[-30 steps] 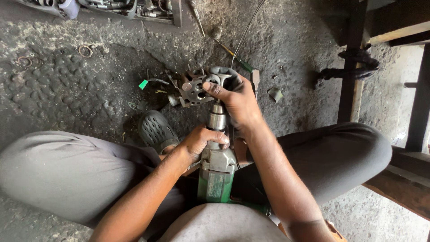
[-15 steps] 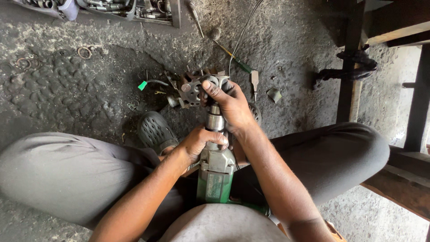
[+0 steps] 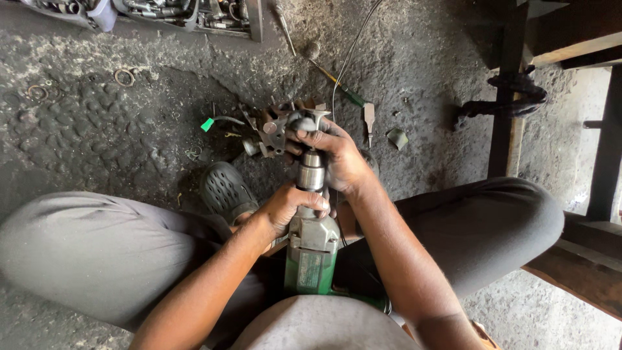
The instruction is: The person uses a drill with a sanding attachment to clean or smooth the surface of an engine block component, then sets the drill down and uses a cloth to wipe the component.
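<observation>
A green and grey electric drill (image 3: 312,249) stands between my knees, its chuck (image 3: 311,172) pointing away from me. My left hand (image 3: 289,209) is wrapped around the drill's neck just below the chuck. My right hand (image 3: 337,155) grips the chuck's far end and pinches a small metal piece with a flat round head (image 3: 315,118) at its tip. Just beyond my fingers lies a heap of small greasy metal parts (image 3: 272,133) on the concrete floor (image 3: 129,129).
A tray of tools and parts (image 3: 194,13) sits at the top left. A green-handled screwdriver (image 3: 337,84), a thin cable (image 3: 353,48), loose rings (image 3: 123,76) and a black sandal (image 3: 223,188) lie around. A dark wooden frame (image 3: 508,97) stands right.
My right hand has shifted slightly on the chuck tip, and the flat-headed metal piece now shows above my fingers. The left hand keeps its grip on the drill.
</observation>
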